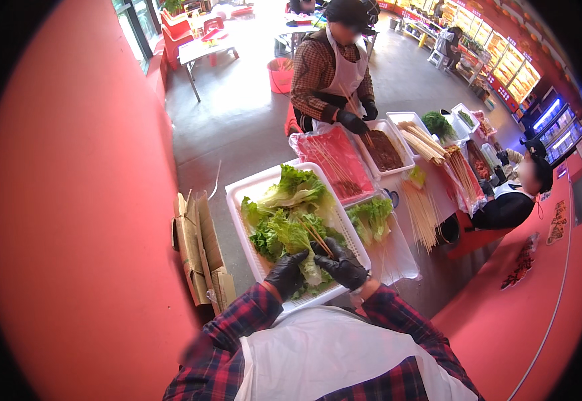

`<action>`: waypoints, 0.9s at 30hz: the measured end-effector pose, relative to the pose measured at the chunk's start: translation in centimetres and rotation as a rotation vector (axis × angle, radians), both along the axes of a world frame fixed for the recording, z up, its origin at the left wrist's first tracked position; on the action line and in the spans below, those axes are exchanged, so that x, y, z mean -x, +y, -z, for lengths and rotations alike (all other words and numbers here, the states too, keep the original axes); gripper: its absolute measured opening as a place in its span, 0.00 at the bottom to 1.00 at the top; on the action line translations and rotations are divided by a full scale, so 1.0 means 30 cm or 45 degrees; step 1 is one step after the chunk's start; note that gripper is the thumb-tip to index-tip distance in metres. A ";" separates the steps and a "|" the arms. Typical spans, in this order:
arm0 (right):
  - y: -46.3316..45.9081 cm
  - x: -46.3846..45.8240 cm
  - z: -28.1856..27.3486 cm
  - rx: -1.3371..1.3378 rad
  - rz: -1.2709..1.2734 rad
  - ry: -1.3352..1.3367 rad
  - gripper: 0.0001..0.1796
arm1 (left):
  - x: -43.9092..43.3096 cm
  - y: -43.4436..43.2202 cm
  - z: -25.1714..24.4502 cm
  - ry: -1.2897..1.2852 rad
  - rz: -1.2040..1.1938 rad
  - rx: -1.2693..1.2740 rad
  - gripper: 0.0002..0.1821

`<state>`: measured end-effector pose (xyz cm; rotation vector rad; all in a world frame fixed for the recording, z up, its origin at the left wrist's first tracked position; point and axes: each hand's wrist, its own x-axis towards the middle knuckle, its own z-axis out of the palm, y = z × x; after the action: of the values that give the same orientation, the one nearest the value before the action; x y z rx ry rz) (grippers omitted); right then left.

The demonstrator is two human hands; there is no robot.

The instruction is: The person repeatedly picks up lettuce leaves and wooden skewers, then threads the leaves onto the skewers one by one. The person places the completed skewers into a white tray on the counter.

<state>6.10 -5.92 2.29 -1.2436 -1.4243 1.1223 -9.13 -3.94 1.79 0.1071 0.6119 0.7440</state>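
Observation:
Both of my hands wear black gloves and are over the near part of a white plastic basket (358,240) heaped with lettuce leaves (291,190). My left hand (288,273) grips the edge of a pale-green lettuce leaf (312,268) between thumb and fingers. Thin wooden skewers (320,236) are held in my right hand (342,265), whose fingertips also meet the leaf's other side. To the right of the basket, skewered lettuce (373,220) lies on a clear plastic-covered tray (403,250).
Across the table a co-worker (331,75) handles skewers over a white tub of dark marinated pieces (383,150). Beside it are a red-lined tray (333,160) and bundled skewers (421,215). Another person (511,190) is at the right. Flattened cardboard (200,250) stands by the left wall.

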 end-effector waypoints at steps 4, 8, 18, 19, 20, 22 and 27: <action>-0.025 -0.069 -0.136 0.411 -0.115 0.184 0.14 | 0.040 0.029 -0.017 -0.064 -0.058 -0.011 0.12; -0.046 -0.100 -0.140 0.632 -0.115 0.194 0.12 | 0.073 0.038 -0.026 -0.098 -0.051 -0.068 0.15; -0.056 -0.049 -0.155 0.581 -0.210 0.258 0.09 | 0.033 0.033 -0.127 0.128 -0.036 -0.178 0.07; -0.061 -0.054 -0.145 0.573 -0.148 0.334 0.09 | 0.025 0.034 -0.138 0.162 -0.097 -0.150 0.07; -0.068 -0.063 -0.126 0.565 -0.085 0.410 0.09 | 0.026 0.038 -0.133 0.103 -0.106 -0.120 0.07; -0.073 -0.061 -0.111 0.457 0.034 0.384 0.11 | 0.038 0.046 -0.129 -0.009 -0.131 -0.062 0.07; -0.086 -0.064 -0.173 0.490 0.107 0.385 0.10 | 0.071 0.076 -0.106 -0.009 -0.141 -0.009 0.07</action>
<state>8.01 -8.51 7.48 -1.3135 -0.9494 1.5018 -11.24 -1.67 4.95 0.0773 0.6124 0.8530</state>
